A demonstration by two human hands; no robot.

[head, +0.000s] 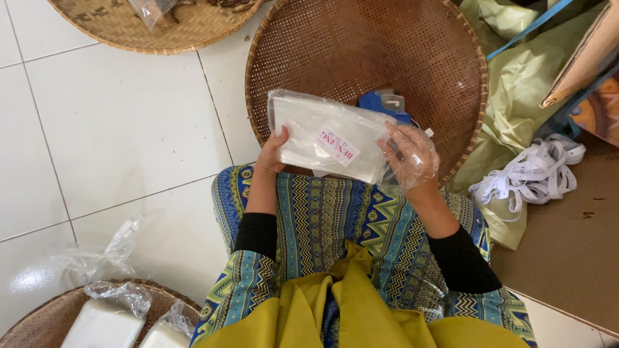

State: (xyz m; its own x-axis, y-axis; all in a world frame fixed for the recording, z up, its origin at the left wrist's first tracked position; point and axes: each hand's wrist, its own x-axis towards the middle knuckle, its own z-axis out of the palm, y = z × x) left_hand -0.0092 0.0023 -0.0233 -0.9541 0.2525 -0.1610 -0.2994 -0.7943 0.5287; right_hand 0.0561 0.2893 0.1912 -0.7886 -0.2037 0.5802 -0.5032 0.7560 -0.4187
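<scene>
I hold a clear pack of plastic bags [328,135] with a pink and white label, over my lap. My left hand [272,152] is bare and grips the pack's left end. My right hand [411,155], in a thin clear plastic glove, grips the right end. Under the pack lies a large round woven tray [369,39]. A blue tool [384,104] rests on that tray just behind the pack, partly hidden by it. My legs are covered by a blue patterned cloth [335,216].
A second woven tray [109,23] with a plastic bag and dried bits sits at top left. A third tray [37,319] at bottom left holds white blocks in plastic [105,325]. White strips [536,175] and green sheeting [518,85] lie at right, on white floor tiles.
</scene>
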